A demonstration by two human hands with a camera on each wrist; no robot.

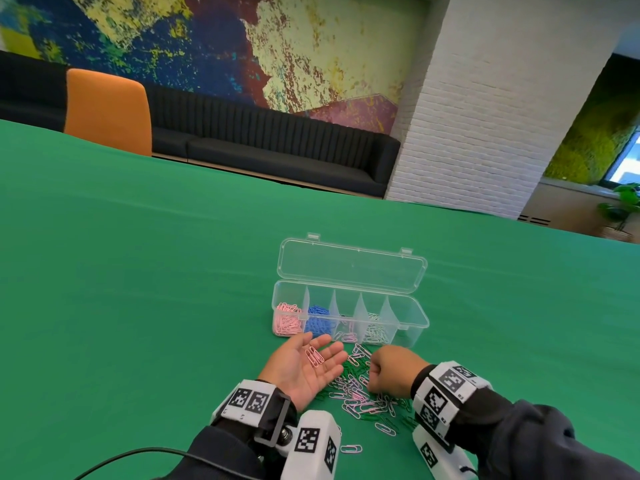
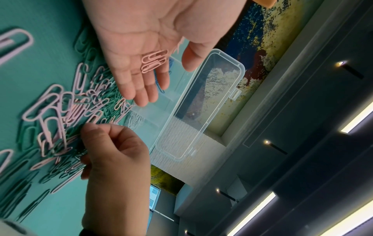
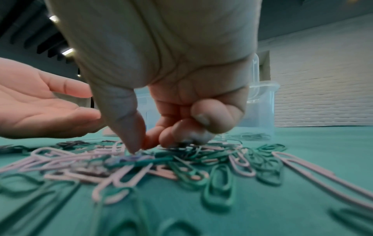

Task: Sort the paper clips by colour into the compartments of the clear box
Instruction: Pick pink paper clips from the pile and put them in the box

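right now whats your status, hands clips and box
Left hand open, palm up, pink clips resting on it. Right hand curled, fingertips down in the mixed pile; grip unclear. Clear box open, part filled. Nothing blocking it.

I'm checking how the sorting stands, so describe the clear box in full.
The clear box is a long, see-through plastic case lying on the green tablecloth just beyond both hands. Its hinged lid stands open at the far side, with two clasp tabs on its upper edge. Translucent dividers split it into five compartments: pink paper clips fill the leftmost, blue paper clips the next, a few clips lie in the third, pale clips in the fourth, and the rightmost looks empty. Neither hand touches it.
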